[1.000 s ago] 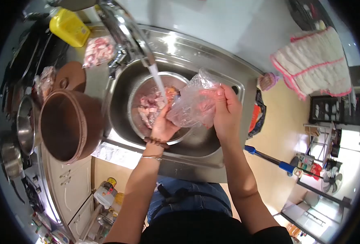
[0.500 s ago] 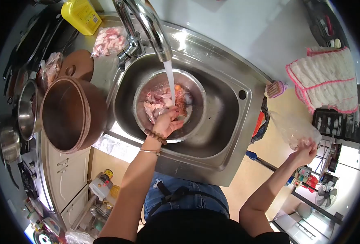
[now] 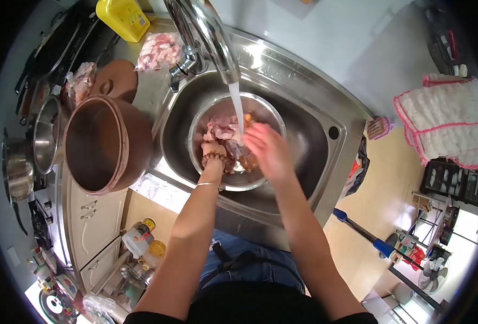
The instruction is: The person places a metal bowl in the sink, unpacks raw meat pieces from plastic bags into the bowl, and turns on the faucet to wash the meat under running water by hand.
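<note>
A metal bowl point(image 3: 278, 124) stands in the sink point(image 3: 309, 156), holding pieces of raw meat point(image 3: 223, 128), with some orange bits among them. Water runs from the faucet point(image 3: 217, 46) in a stream into the bowl. My left hand point(image 3: 213, 151), with a beaded bracelet at the wrist, is down in the bowl's left side against the meat, its fingertips hidden. Over the right side of the bowl, my right hand point(image 3: 268, 148) reaches in beside the water stream. It is slightly blurred, its fingers stretched out, with nothing visible in them.
Left of the sink stand a brown clay pot point(image 3: 109, 146), its lid point(image 3: 115, 81) and a steel bowl point(image 3: 47, 135). Bagged meat point(image 3: 161, 51) and a yellow jug point(image 3: 123, 20) sit behind the faucet. A brush point(image 3: 379, 128) and a cloth point(image 3: 438, 119) are at the right.
My right hand has come from the far right to the bowl; the clear plastic bag it held is out of sight. My left hand has moved left and deeper into the meat. The view has shifted slightly.
</note>
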Tool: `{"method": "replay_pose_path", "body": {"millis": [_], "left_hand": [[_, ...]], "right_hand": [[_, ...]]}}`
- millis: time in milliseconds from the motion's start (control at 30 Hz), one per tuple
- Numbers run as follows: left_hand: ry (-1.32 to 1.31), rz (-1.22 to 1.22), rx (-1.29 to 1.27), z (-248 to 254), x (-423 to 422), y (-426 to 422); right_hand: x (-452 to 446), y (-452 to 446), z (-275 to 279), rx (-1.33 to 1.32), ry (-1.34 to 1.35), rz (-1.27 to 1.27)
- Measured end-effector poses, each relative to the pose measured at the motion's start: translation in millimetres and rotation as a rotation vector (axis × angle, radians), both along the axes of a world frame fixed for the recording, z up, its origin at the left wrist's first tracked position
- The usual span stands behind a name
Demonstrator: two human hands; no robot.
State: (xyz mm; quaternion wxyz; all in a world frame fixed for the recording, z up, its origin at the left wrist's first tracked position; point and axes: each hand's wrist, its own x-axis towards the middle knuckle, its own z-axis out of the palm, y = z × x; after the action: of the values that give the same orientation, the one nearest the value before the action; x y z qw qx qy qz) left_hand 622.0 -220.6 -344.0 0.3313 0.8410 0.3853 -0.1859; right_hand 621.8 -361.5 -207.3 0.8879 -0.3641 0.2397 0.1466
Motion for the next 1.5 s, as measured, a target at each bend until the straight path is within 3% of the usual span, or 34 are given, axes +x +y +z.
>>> {"method": "replay_pose_path", "body": {"millis": [33, 67, 100, 167, 200, 233, 300, 367, 400, 433, 500, 533, 567, 667, 700, 767, 800, 833, 900, 933, 1033, 1100, 1167, 1200, 1233, 1300, 1333, 1500], "left_hand": [[0.062, 0.02, -0.119, 5, 1, 3], [-0.083, 0.303, -0.364, 7, -3, 7], [-0.089, 0.306, -0.357, 9, -10, 9], [-0.389, 0.253, -0.71, 62, -23, 6], [-0.437, -0.016, -0.477, 96, -24, 8], [-0.754, -0.272, -0.258, 122, -26, 3], [-0.67, -0.251, -0.307, 142, -25, 5], [-0.83, -0.317, -0.196, 146, -26, 3], [-0.951, -0.368, -0.152, 144, -25, 4], [-1.074, -0.416, -0.108, 146, -23, 5], [-0.939, -0.376, -0.224, 161, -19, 4], [-0.794, -0.339, -0.323, 167, -17, 4], [-0.808, -0.344, -0.335, 171, -12, 7], [-0.06, -0.487, -1.024, 161, 11, 27], [-0.068, -0.498, -1.028, 150, 12, 30], [-0.071, -0.361, -1.14, 162, 18, 32], [-0.178, -0.264, -1.283, 143, 19, 29], [-0.176, -0.272, -1.283, 138, 19, 28], [-0.441, -0.5, -1.008, 131, 17, 26], [-0.365, -0.51, -0.972, 152, 13, 27], [-0.399, -0.661, -0.74, 184, 3, 30], [-0.455, -0.652, -0.659, 169, -3, 32], [-0.24, -0.427, -0.921, 170, -5, 35], [-0.229, -0.348, -0.947, 170, -8, 36], [-0.226, -0.329, -0.936, 179, -9, 39], [-0.163, -0.215, -1.209, 200, -8, 46], [-0.183, -0.206, -1.227, 200, -13, 47], [-0.255, -0.085, -1.321, 218, -19, 54]], "right_hand": [[13, 18, -14, 0.118, -0.079, 0.042], [26, 31, -18, 0.075, -0.07, 0.104], [28, 39, -20, 0.083, -0.075, 0.108], [32, 54, -1, -0.709, -0.329, 0.375], [30, 55, -3, -0.841, -0.343, 0.618], [20, 65, -28, -1.378, -0.939, 0.336], [26, 68, -45, -1.532, -0.954, 0.2], [36, 57, -19, -0.744, -0.22, 0.415], [40, 52, -41, -0.914, -0.436, 0.366], [42, 51, -31, -0.924, -0.439, 0.359], [44, 47, -4, -1.393, -0.539, 0.283], [45, 44, -3, -1.34, -0.502, 0.253], [48, 41, -1, -1.356, -0.507, 0.241], [51, 41, 4, -1.394, -0.084, 0.196], [46, 42, 2, -1.402, -0.089, 0.184], [32, 47, 8, -0.949, -0.17, 0.023], [24, 52, 12, -1.305, -0.326, 0.185], [21, 60, 11, -1.307, -0.325, 0.177], [16, 71, 6, -1.347, -0.606, -0.092], [16, 62, 13, -1.217, -0.403, 0.12], [27, 53, 32, -1.314, -0.249, 0.312], [30, 49, 23, -1.369, -0.375, 0.331], [37, 52, 32, -1.354, -0.326, 0.315], [40, 44, -7, -1.206, -0.422, 0.313], [41, 41, -5, -1.191, -0.425, 0.331], [46, 35, 3, -0.591, 0.062, 0.236], [49, 27, -20, -0.641, 0.045, 0.254], [43, 5, -18, -0.69, 0.034, 0.374]]}}
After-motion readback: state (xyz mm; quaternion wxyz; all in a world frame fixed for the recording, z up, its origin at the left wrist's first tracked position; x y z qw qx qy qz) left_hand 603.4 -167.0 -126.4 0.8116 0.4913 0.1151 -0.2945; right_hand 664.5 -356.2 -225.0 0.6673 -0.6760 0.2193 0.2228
